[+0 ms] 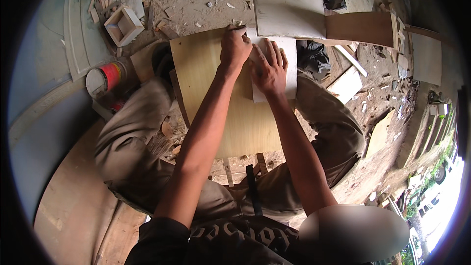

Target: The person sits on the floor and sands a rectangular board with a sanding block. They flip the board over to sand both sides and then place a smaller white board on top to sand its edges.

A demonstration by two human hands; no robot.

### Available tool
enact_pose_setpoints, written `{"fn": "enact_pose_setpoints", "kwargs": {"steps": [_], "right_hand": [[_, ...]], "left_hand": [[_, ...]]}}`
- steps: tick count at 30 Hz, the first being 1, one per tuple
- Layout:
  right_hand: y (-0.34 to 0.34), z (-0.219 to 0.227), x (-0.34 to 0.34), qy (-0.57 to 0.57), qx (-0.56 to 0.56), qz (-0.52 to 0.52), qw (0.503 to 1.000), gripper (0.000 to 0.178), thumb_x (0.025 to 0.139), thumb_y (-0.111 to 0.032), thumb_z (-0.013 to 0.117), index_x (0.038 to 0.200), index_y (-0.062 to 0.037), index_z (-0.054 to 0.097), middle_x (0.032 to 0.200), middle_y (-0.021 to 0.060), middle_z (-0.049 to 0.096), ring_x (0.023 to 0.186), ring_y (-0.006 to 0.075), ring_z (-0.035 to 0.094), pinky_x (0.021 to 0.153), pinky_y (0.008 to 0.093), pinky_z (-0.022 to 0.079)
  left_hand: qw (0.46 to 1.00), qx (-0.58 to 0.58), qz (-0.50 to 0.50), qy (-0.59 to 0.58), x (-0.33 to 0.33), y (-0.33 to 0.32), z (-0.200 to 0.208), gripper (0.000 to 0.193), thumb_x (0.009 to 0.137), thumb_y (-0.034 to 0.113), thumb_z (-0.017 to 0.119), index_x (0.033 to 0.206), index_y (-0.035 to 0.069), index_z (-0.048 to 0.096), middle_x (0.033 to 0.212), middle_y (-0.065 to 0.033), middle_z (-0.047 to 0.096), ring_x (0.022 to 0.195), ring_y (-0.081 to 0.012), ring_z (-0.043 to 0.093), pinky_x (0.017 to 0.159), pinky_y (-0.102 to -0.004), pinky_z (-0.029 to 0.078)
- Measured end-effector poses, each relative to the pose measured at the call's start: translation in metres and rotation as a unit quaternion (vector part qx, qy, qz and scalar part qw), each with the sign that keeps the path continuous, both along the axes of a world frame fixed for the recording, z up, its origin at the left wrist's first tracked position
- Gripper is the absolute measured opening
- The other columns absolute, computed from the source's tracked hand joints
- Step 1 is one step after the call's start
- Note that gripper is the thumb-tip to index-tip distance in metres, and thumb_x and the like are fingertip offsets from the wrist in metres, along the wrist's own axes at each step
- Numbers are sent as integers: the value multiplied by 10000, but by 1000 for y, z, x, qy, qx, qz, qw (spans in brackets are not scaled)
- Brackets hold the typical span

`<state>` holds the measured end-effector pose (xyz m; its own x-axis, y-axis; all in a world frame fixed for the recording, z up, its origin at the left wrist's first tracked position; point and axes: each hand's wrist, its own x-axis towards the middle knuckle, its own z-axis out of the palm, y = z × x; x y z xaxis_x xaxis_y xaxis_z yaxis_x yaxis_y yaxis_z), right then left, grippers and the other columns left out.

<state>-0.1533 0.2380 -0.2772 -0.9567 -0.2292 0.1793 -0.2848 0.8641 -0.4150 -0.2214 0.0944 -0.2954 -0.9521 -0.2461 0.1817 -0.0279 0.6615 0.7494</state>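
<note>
The white piece [290,82] lies right under the right hand [271,70], on the right part of the yellow board [198,73]. Its long side runs away from the person, almost straight ahead, and the right fingers point much the same way. So the right hand is the nearer one: it lies flat on the white piece, with its fingers a bit spread, and it is not gripping anything that I can see. The left hand [236,48] is curled up like a fist by the far left corner of the white piece, near the far edge of the board. Something dark shows at the top of that hand, but I can't tell what it is, or if the hand holds it. From the left hand, most of the white piece lies to the right and back toward the person. The two hands are just beside each other. The board sits between the knees, under both arms. Past the far end of the white piece there is a big pale panel [289,5]; I can't tell if they touch. A black bag [314,60] is off to the right.
</note>
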Motion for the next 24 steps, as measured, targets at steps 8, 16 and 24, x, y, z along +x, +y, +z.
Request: {"fn": "enact_pose_setpoints", "kwargs": {"steps": [8, 16, 24], "right_hand": [[5, -2, -1, 9, -5, -11, 1000, 577, 853, -333, 711, 1413, -286, 580, 1546, 88, 454, 1449, 300, 395, 1196, 519, 271], [2, 0, -1, 7, -12, -8, 1000, 575, 844, -332, 723, 1400, -277, 587, 1530, 94, 466, 1432, 311, 412, 1189, 531, 272], [0, -1, 0, 16, -8, -14, 1000, 575, 842, -336, 728, 1398, -284, 590, 1520, 90, 478, 1425, 312, 424, 1183, 534, 277]], "left_hand": [[990, 7, -66, -128, -2, 0, 17, 210, 792, 65, 611, 928, -47, 724, 854, -287, 681, 864, -439, 683, 755, -483, 555], [990, 1, -87, -109, 9, -6, 6, 310, 842, 123, 579, 1081, -22, 714, 782, -279, 649, 752, -451, 661, 631, -496, 539], [987, 21, -138, -85, 17, -15, 6, 295, 881, 103, 581, 1118, -28, 698, 789, -248, 647, 718, -407, 665, 607, -451, 524]]}}
